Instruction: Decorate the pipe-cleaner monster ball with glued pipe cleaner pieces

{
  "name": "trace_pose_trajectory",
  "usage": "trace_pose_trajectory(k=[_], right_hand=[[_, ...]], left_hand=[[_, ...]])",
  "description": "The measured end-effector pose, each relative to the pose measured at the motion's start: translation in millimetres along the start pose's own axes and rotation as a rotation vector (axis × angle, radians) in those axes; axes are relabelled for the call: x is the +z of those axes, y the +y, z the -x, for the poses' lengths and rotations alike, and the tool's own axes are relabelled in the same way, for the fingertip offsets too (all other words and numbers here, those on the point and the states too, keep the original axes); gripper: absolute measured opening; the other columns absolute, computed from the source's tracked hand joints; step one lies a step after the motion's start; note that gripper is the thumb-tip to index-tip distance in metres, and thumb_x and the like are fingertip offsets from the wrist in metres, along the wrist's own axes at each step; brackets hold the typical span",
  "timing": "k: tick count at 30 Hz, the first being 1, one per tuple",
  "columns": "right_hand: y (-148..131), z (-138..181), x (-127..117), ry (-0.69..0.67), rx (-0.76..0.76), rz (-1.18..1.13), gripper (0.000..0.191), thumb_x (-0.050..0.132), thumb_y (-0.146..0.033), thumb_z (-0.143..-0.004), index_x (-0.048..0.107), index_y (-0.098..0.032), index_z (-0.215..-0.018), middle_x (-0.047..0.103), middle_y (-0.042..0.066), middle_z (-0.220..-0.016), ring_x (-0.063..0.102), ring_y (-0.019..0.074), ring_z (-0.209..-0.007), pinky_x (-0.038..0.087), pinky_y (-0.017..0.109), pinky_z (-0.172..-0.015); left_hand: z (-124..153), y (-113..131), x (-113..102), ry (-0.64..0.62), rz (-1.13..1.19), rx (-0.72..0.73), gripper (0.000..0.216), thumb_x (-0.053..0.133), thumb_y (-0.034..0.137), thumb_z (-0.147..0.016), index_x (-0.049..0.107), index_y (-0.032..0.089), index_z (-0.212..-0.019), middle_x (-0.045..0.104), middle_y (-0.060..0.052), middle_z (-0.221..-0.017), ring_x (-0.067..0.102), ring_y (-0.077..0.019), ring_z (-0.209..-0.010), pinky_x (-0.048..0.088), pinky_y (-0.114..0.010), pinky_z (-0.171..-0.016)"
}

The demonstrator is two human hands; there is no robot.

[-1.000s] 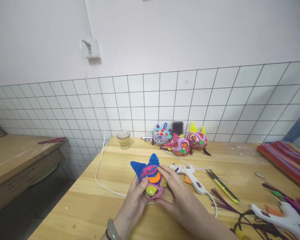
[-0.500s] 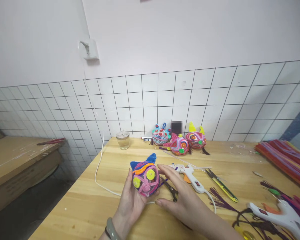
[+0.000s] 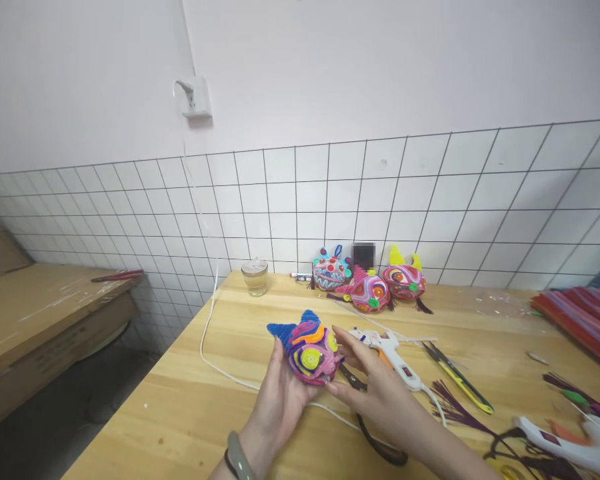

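Note:
My left hand (image 3: 280, 400) cups a small pipe-cleaner mask (image 3: 307, 350) from below. The mask is pink and purple with blue ears, an orange brow and yellow-green eyes. It is tilted with its face toward me. My right hand (image 3: 375, 387) has its fingers stretched along the mask's right side, the fingertips touching it. Under my right hand lies a pair of dark-handled scissors (image 3: 375, 440). A green bracelet (image 3: 240, 457) sits on my left wrist.
Three finished masks (image 3: 367, 283) and a glass jar (image 3: 255, 277) stand at the back of the wooden table (image 3: 190, 413). Two white glue guns (image 3: 395, 357) (image 3: 575, 443), yellow snips (image 3: 460, 380), a white cord (image 3: 210, 333) and pipe-cleaner bundles (image 3: 585, 317) lie about. Cardboard boxes (image 3: 45, 320) sit left.
The mask turned from face-down to face toward me and now tilts right. My right hand lifted off it, then came back to touch its side. The view shifted slightly left.

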State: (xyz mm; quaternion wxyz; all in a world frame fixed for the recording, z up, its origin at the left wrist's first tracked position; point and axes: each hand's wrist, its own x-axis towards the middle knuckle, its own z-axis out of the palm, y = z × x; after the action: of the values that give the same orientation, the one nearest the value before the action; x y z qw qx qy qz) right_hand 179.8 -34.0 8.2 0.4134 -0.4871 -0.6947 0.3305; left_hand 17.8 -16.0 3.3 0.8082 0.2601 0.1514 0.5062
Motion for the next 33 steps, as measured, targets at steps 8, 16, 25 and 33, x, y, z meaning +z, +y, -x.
trace_pose_trajectory(k=[8, 16, 25, 33], right_hand=[[4, 0, 1, -0.006, -0.031, 0.041, 0.065, 0.059, -0.022, -0.078, 0.034, -0.022, -0.138, 0.044, 0.01, -0.139, 0.043, 0.0227, -0.127, 0.039, 0.044, -0.103], [6, 2, 3, 0.011, -0.018, 0.065, 0.066, 0.06, -0.031, -0.079, 0.033, -0.023, -0.139, 0.041, 0.008, -0.142, 0.038, 0.0231, -0.13, 0.037, 0.042, -0.104], [-7, 2, 4, 0.076, -0.025, 0.215, 0.06, 0.058, -0.027, -0.078, 0.039, -0.023, -0.135, 0.045, 0.008, -0.14, 0.039, 0.0229, -0.13, 0.033, 0.042, -0.107], [-1, 2, 4, 0.07, -0.014, 0.226, 0.062, 0.054, -0.023, -0.078, 0.037, -0.02, -0.137, 0.043, 0.009, -0.141, 0.037, 0.022, -0.131, 0.031, 0.043, -0.108]], left_hand=[[-2, -5, -6, 0.017, -0.025, 0.01, 0.045, 0.041, 0.044, -0.09, 0.06, 0.015, -0.118, 0.062, -0.015, -0.121, 0.057, -0.0279, -0.109, 0.041, -0.044, -0.095], [-1, -4, -3, 0.004, -0.03, -0.01, 0.048, 0.035, 0.046, -0.091, 0.061, 0.014, -0.117, 0.062, -0.015, -0.119, 0.055, -0.028, -0.112, 0.04, -0.043, -0.096], [0, -10, -4, 0.011, -0.054, -0.003, 0.043, 0.043, 0.039, -0.091, 0.048, 0.021, -0.13, 0.057, -0.013, -0.127, 0.056, -0.0257, -0.111, 0.043, -0.041, -0.093], [2, -12, 0, 0.049, -0.146, 0.028, 0.043, 0.049, 0.025, -0.089, 0.042, 0.023, -0.132, 0.06, -0.013, -0.123, 0.057, -0.0259, -0.11, 0.044, -0.042, -0.092]])
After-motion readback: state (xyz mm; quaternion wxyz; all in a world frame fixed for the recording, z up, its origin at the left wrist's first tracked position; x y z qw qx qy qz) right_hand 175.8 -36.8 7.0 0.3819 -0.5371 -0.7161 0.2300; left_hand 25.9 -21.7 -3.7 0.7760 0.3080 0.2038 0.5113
